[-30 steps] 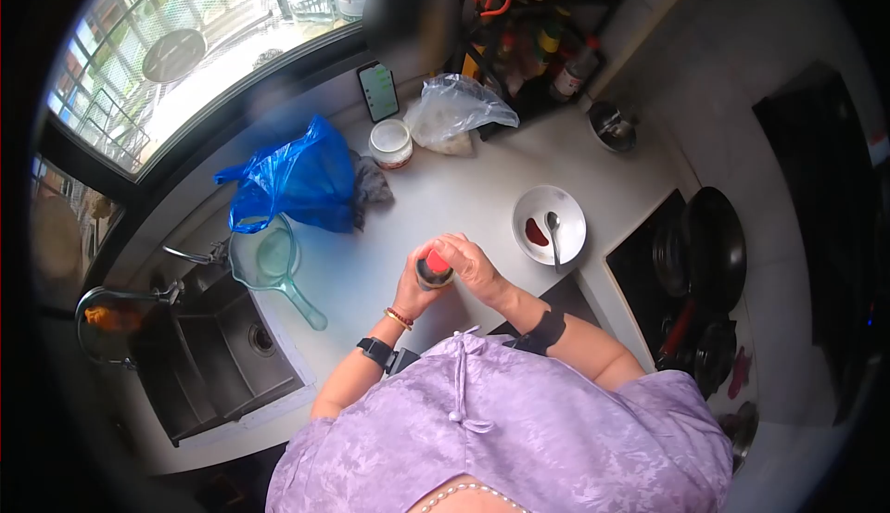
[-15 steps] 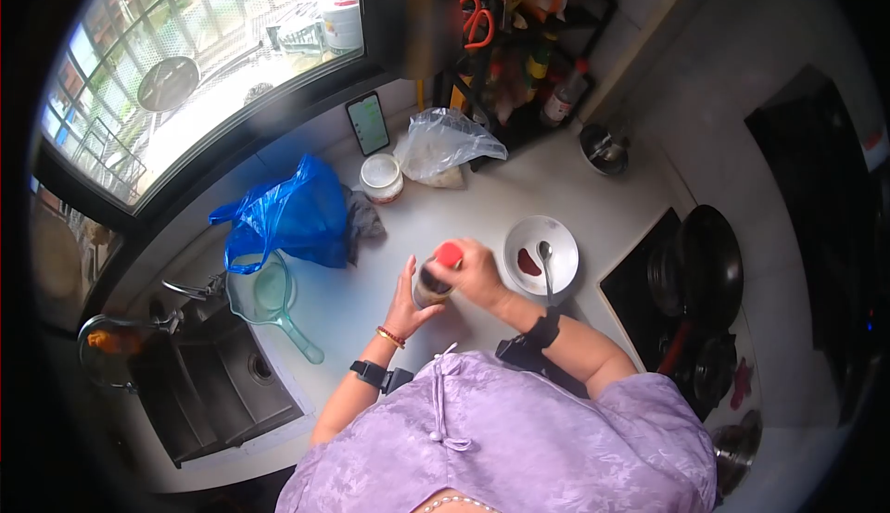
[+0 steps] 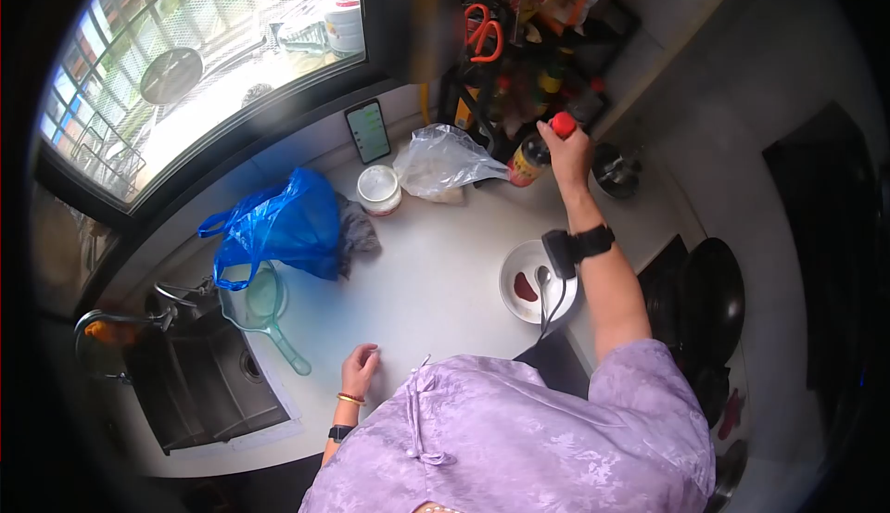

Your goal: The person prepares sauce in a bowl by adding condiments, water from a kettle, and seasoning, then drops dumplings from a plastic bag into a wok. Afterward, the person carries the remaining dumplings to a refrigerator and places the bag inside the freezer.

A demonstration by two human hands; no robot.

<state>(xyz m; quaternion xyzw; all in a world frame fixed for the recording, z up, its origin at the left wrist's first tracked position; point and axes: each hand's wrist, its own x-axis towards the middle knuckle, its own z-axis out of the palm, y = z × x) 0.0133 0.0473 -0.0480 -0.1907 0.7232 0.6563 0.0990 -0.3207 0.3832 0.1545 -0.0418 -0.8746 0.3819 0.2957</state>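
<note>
My right hand [image 3: 569,154] is closed round the upper part of a dark sauce bottle [image 3: 530,161] with a red cap and a red-and-yellow label. It holds the bottle at the back of the counter, beside the shelf rack; whether the base touches the counter I cannot tell. Below my right wrist sits a white bowl [image 3: 508,295] holding dark red sauce [image 3: 526,287] and a metal spoon [image 3: 543,277]. My left hand [image 3: 358,371] is low over the counter's front part, fingers loosely bent, thumb apart, with nothing in it.
A clear plastic bag [image 3: 440,163], a white-lidded jar [image 3: 378,189] and a propped phone [image 3: 369,131] line the back. At left are a blue bag [image 3: 287,226], a green strainer [image 3: 287,351] and the sink [image 3: 199,383]. A black wok [image 3: 714,281] stands right; a rack [image 3: 473,87] stands behind.
My right hand has carried the bottle from the middle of the counter back and right to the rack. My left hand has let go of it and drawn back towards my body.
</note>
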